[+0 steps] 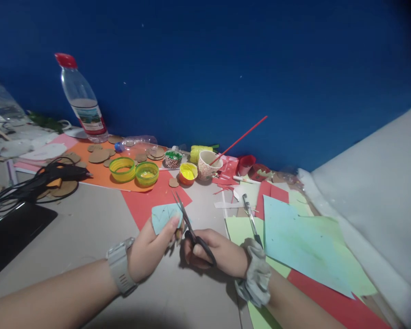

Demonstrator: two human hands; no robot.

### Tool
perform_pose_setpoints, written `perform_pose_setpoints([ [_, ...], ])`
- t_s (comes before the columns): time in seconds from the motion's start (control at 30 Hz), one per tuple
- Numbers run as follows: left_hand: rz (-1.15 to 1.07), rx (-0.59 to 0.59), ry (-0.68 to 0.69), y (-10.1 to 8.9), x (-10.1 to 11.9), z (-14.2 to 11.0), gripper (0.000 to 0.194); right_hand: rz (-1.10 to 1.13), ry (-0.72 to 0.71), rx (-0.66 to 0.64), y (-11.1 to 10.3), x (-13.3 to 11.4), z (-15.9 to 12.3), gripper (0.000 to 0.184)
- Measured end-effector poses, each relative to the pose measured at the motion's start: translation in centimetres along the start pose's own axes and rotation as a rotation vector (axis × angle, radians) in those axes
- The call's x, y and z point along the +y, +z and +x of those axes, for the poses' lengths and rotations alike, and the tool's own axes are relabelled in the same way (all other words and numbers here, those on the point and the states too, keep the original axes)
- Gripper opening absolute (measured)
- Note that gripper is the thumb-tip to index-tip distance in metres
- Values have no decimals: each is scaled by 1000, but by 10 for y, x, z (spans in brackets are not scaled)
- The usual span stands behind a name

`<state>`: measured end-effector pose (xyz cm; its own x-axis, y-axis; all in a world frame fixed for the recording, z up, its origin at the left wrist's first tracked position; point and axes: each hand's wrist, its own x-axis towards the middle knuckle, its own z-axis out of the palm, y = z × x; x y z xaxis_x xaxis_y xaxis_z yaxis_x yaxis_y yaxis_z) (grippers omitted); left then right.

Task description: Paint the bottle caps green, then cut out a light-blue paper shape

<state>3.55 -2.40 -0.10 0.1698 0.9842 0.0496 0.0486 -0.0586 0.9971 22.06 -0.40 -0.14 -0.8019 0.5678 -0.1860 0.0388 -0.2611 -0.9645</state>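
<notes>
Between the thumb and fingers of my left hand (157,249) is a small piece of light blue paper (162,217) with dark pen lines on it. My right hand (208,251) grips a pair of scissors (188,221) by its black handles. The blades point up and away, slightly parted, close beside the right edge of the paper. Whether they touch it I cannot tell. Some left fingers are hidden behind the paper and thumb.
Larger blue paper (301,246), green and red sheets, and a pen (251,219) lie right. Behind are a cup (207,167) with a red stick, yellow-green rings (122,170) and a bottle (87,112). A cable (30,180) and black tablet-like slab (17,237) lie left.
</notes>
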Motion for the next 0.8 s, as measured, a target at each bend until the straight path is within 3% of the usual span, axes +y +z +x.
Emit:
perform_pose_setpoints([
  [0.33, 3, -9, -116, 1, 2, 0, 42, -52, 1, 1, -1, -1, -1, 55],
  [0.53, -58, -46, -50, 2, 2, 2, 43, -58, 6, 0, -2, -1, -2, 55],
  [0.8, -46, -49, -60, 2, 4, 2, 44, -44, -23, 5, -1, 0, -2, 52],
])
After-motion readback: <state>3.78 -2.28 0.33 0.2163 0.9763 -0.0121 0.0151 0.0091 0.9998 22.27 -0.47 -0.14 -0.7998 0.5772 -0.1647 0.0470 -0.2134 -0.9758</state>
